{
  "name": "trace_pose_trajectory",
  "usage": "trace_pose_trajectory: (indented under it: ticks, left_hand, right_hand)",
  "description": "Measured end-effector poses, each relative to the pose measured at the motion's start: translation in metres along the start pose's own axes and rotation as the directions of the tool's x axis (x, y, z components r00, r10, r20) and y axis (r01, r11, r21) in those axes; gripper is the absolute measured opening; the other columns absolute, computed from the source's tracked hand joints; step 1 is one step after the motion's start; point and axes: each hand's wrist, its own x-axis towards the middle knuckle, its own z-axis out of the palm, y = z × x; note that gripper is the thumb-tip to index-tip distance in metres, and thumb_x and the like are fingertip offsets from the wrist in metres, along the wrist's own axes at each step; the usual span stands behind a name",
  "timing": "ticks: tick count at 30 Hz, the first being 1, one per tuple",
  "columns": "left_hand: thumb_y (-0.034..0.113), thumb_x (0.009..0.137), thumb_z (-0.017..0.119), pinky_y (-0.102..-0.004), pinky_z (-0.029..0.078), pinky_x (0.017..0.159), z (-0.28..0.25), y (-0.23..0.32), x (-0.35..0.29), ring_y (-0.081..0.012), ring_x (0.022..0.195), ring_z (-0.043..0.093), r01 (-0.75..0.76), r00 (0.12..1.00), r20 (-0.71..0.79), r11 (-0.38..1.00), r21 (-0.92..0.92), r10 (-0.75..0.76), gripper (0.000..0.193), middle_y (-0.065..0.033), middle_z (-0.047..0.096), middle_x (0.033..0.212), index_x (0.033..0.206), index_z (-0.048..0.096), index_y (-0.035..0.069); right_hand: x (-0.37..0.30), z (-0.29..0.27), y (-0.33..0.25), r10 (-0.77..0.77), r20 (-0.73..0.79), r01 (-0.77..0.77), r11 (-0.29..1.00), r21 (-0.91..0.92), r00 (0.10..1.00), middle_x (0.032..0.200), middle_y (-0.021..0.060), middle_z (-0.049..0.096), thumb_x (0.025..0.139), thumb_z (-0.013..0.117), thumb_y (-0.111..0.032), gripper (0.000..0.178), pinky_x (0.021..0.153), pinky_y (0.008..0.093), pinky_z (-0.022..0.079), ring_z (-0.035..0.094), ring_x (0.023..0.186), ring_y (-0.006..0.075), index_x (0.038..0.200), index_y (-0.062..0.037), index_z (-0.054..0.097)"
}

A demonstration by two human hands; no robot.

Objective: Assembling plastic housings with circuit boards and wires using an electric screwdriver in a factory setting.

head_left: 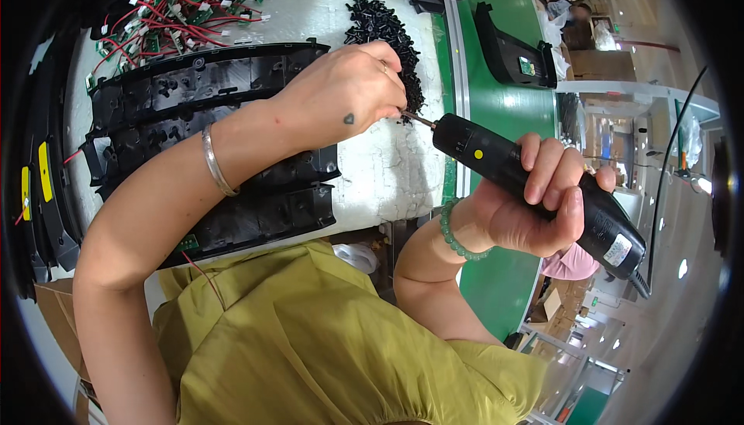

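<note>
My right hand (542,192) is wrapped around a black electric screwdriver (484,140), which is tilted with its thin metal bit (418,119) pointing up and left. At the bit's tip, my left hand (353,96) is closed with its fingers pinched together. What those fingers hold, if anything, is hidden behind them. Just beyond the left hand lies a pile of small black screws (380,24) on the white work surface (376,173). Under and beside my left forearm are several long black plastic housings (174,88), laid in rows.
Small green circuit boards with red wires (186,10) are heaped at the far left. A green bench (504,130) runs along the right, with a black plastic part (504,53) on it. More black housings with yellow labels (45,173) stand at the left edge. A cable (668,161) rises at right.
</note>
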Motion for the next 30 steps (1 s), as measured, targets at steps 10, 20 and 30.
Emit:
trace_pose_trajectory:
  ticks: [10,20,30]
  left_hand:
    - [0.011,0.08,0.067,-0.0363,0.051,0.085,-0.002,0.003,0.001,-0.0274,0.101,0.06,0.063,0.998,0.007,0.998,0.013,-0.063,0.018,-0.0103,0.071,0.094,0.095,0.072,0.002]
    - [0.01,0.081,0.067,-0.0356,0.05,0.08,-0.014,0.02,-0.001,-0.0285,0.094,0.061,0.182,0.983,0.053,0.971,-0.156,-0.176,0.016,-0.013,0.069,0.085,0.092,0.071,-0.001]
    - [0.008,0.083,0.065,-0.0349,0.051,0.076,-0.02,0.024,-0.006,-0.0275,0.088,0.062,0.098,0.994,-0.02,0.976,-0.193,-0.104,0.014,-0.0114,0.069,0.081,0.092,0.07,-0.001]
  right_hand:
    - [0.004,-0.002,-0.003,-0.021,-0.017,0.022,0.998,0.051,1.0,0.06,-0.0018,0.042,0.081,0.053,-0.009,0.037,0.056,0.0288,0.038,0.041,0.047,0.0095,0.117,-0.0111,0.044]
    - [0.005,0.007,-0.016,0.056,0.07,-0.057,0.998,0.015,0.996,0.064,-0.006,0.043,0.081,0.057,-0.01,0.028,0.066,0.0259,0.037,0.042,0.053,0.0051,0.109,-0.0126,0.053]
    - [0.002,0.017,-0.019,-0.058,0.039,0.052,0.989,0.135,0.998,0.061,-0.0041,0.045,0.08,0.056,-0.009,0.038,0.06,0.0264,0.04,0.046,0.052,0.0084,0.118,-0.0112,0.047]
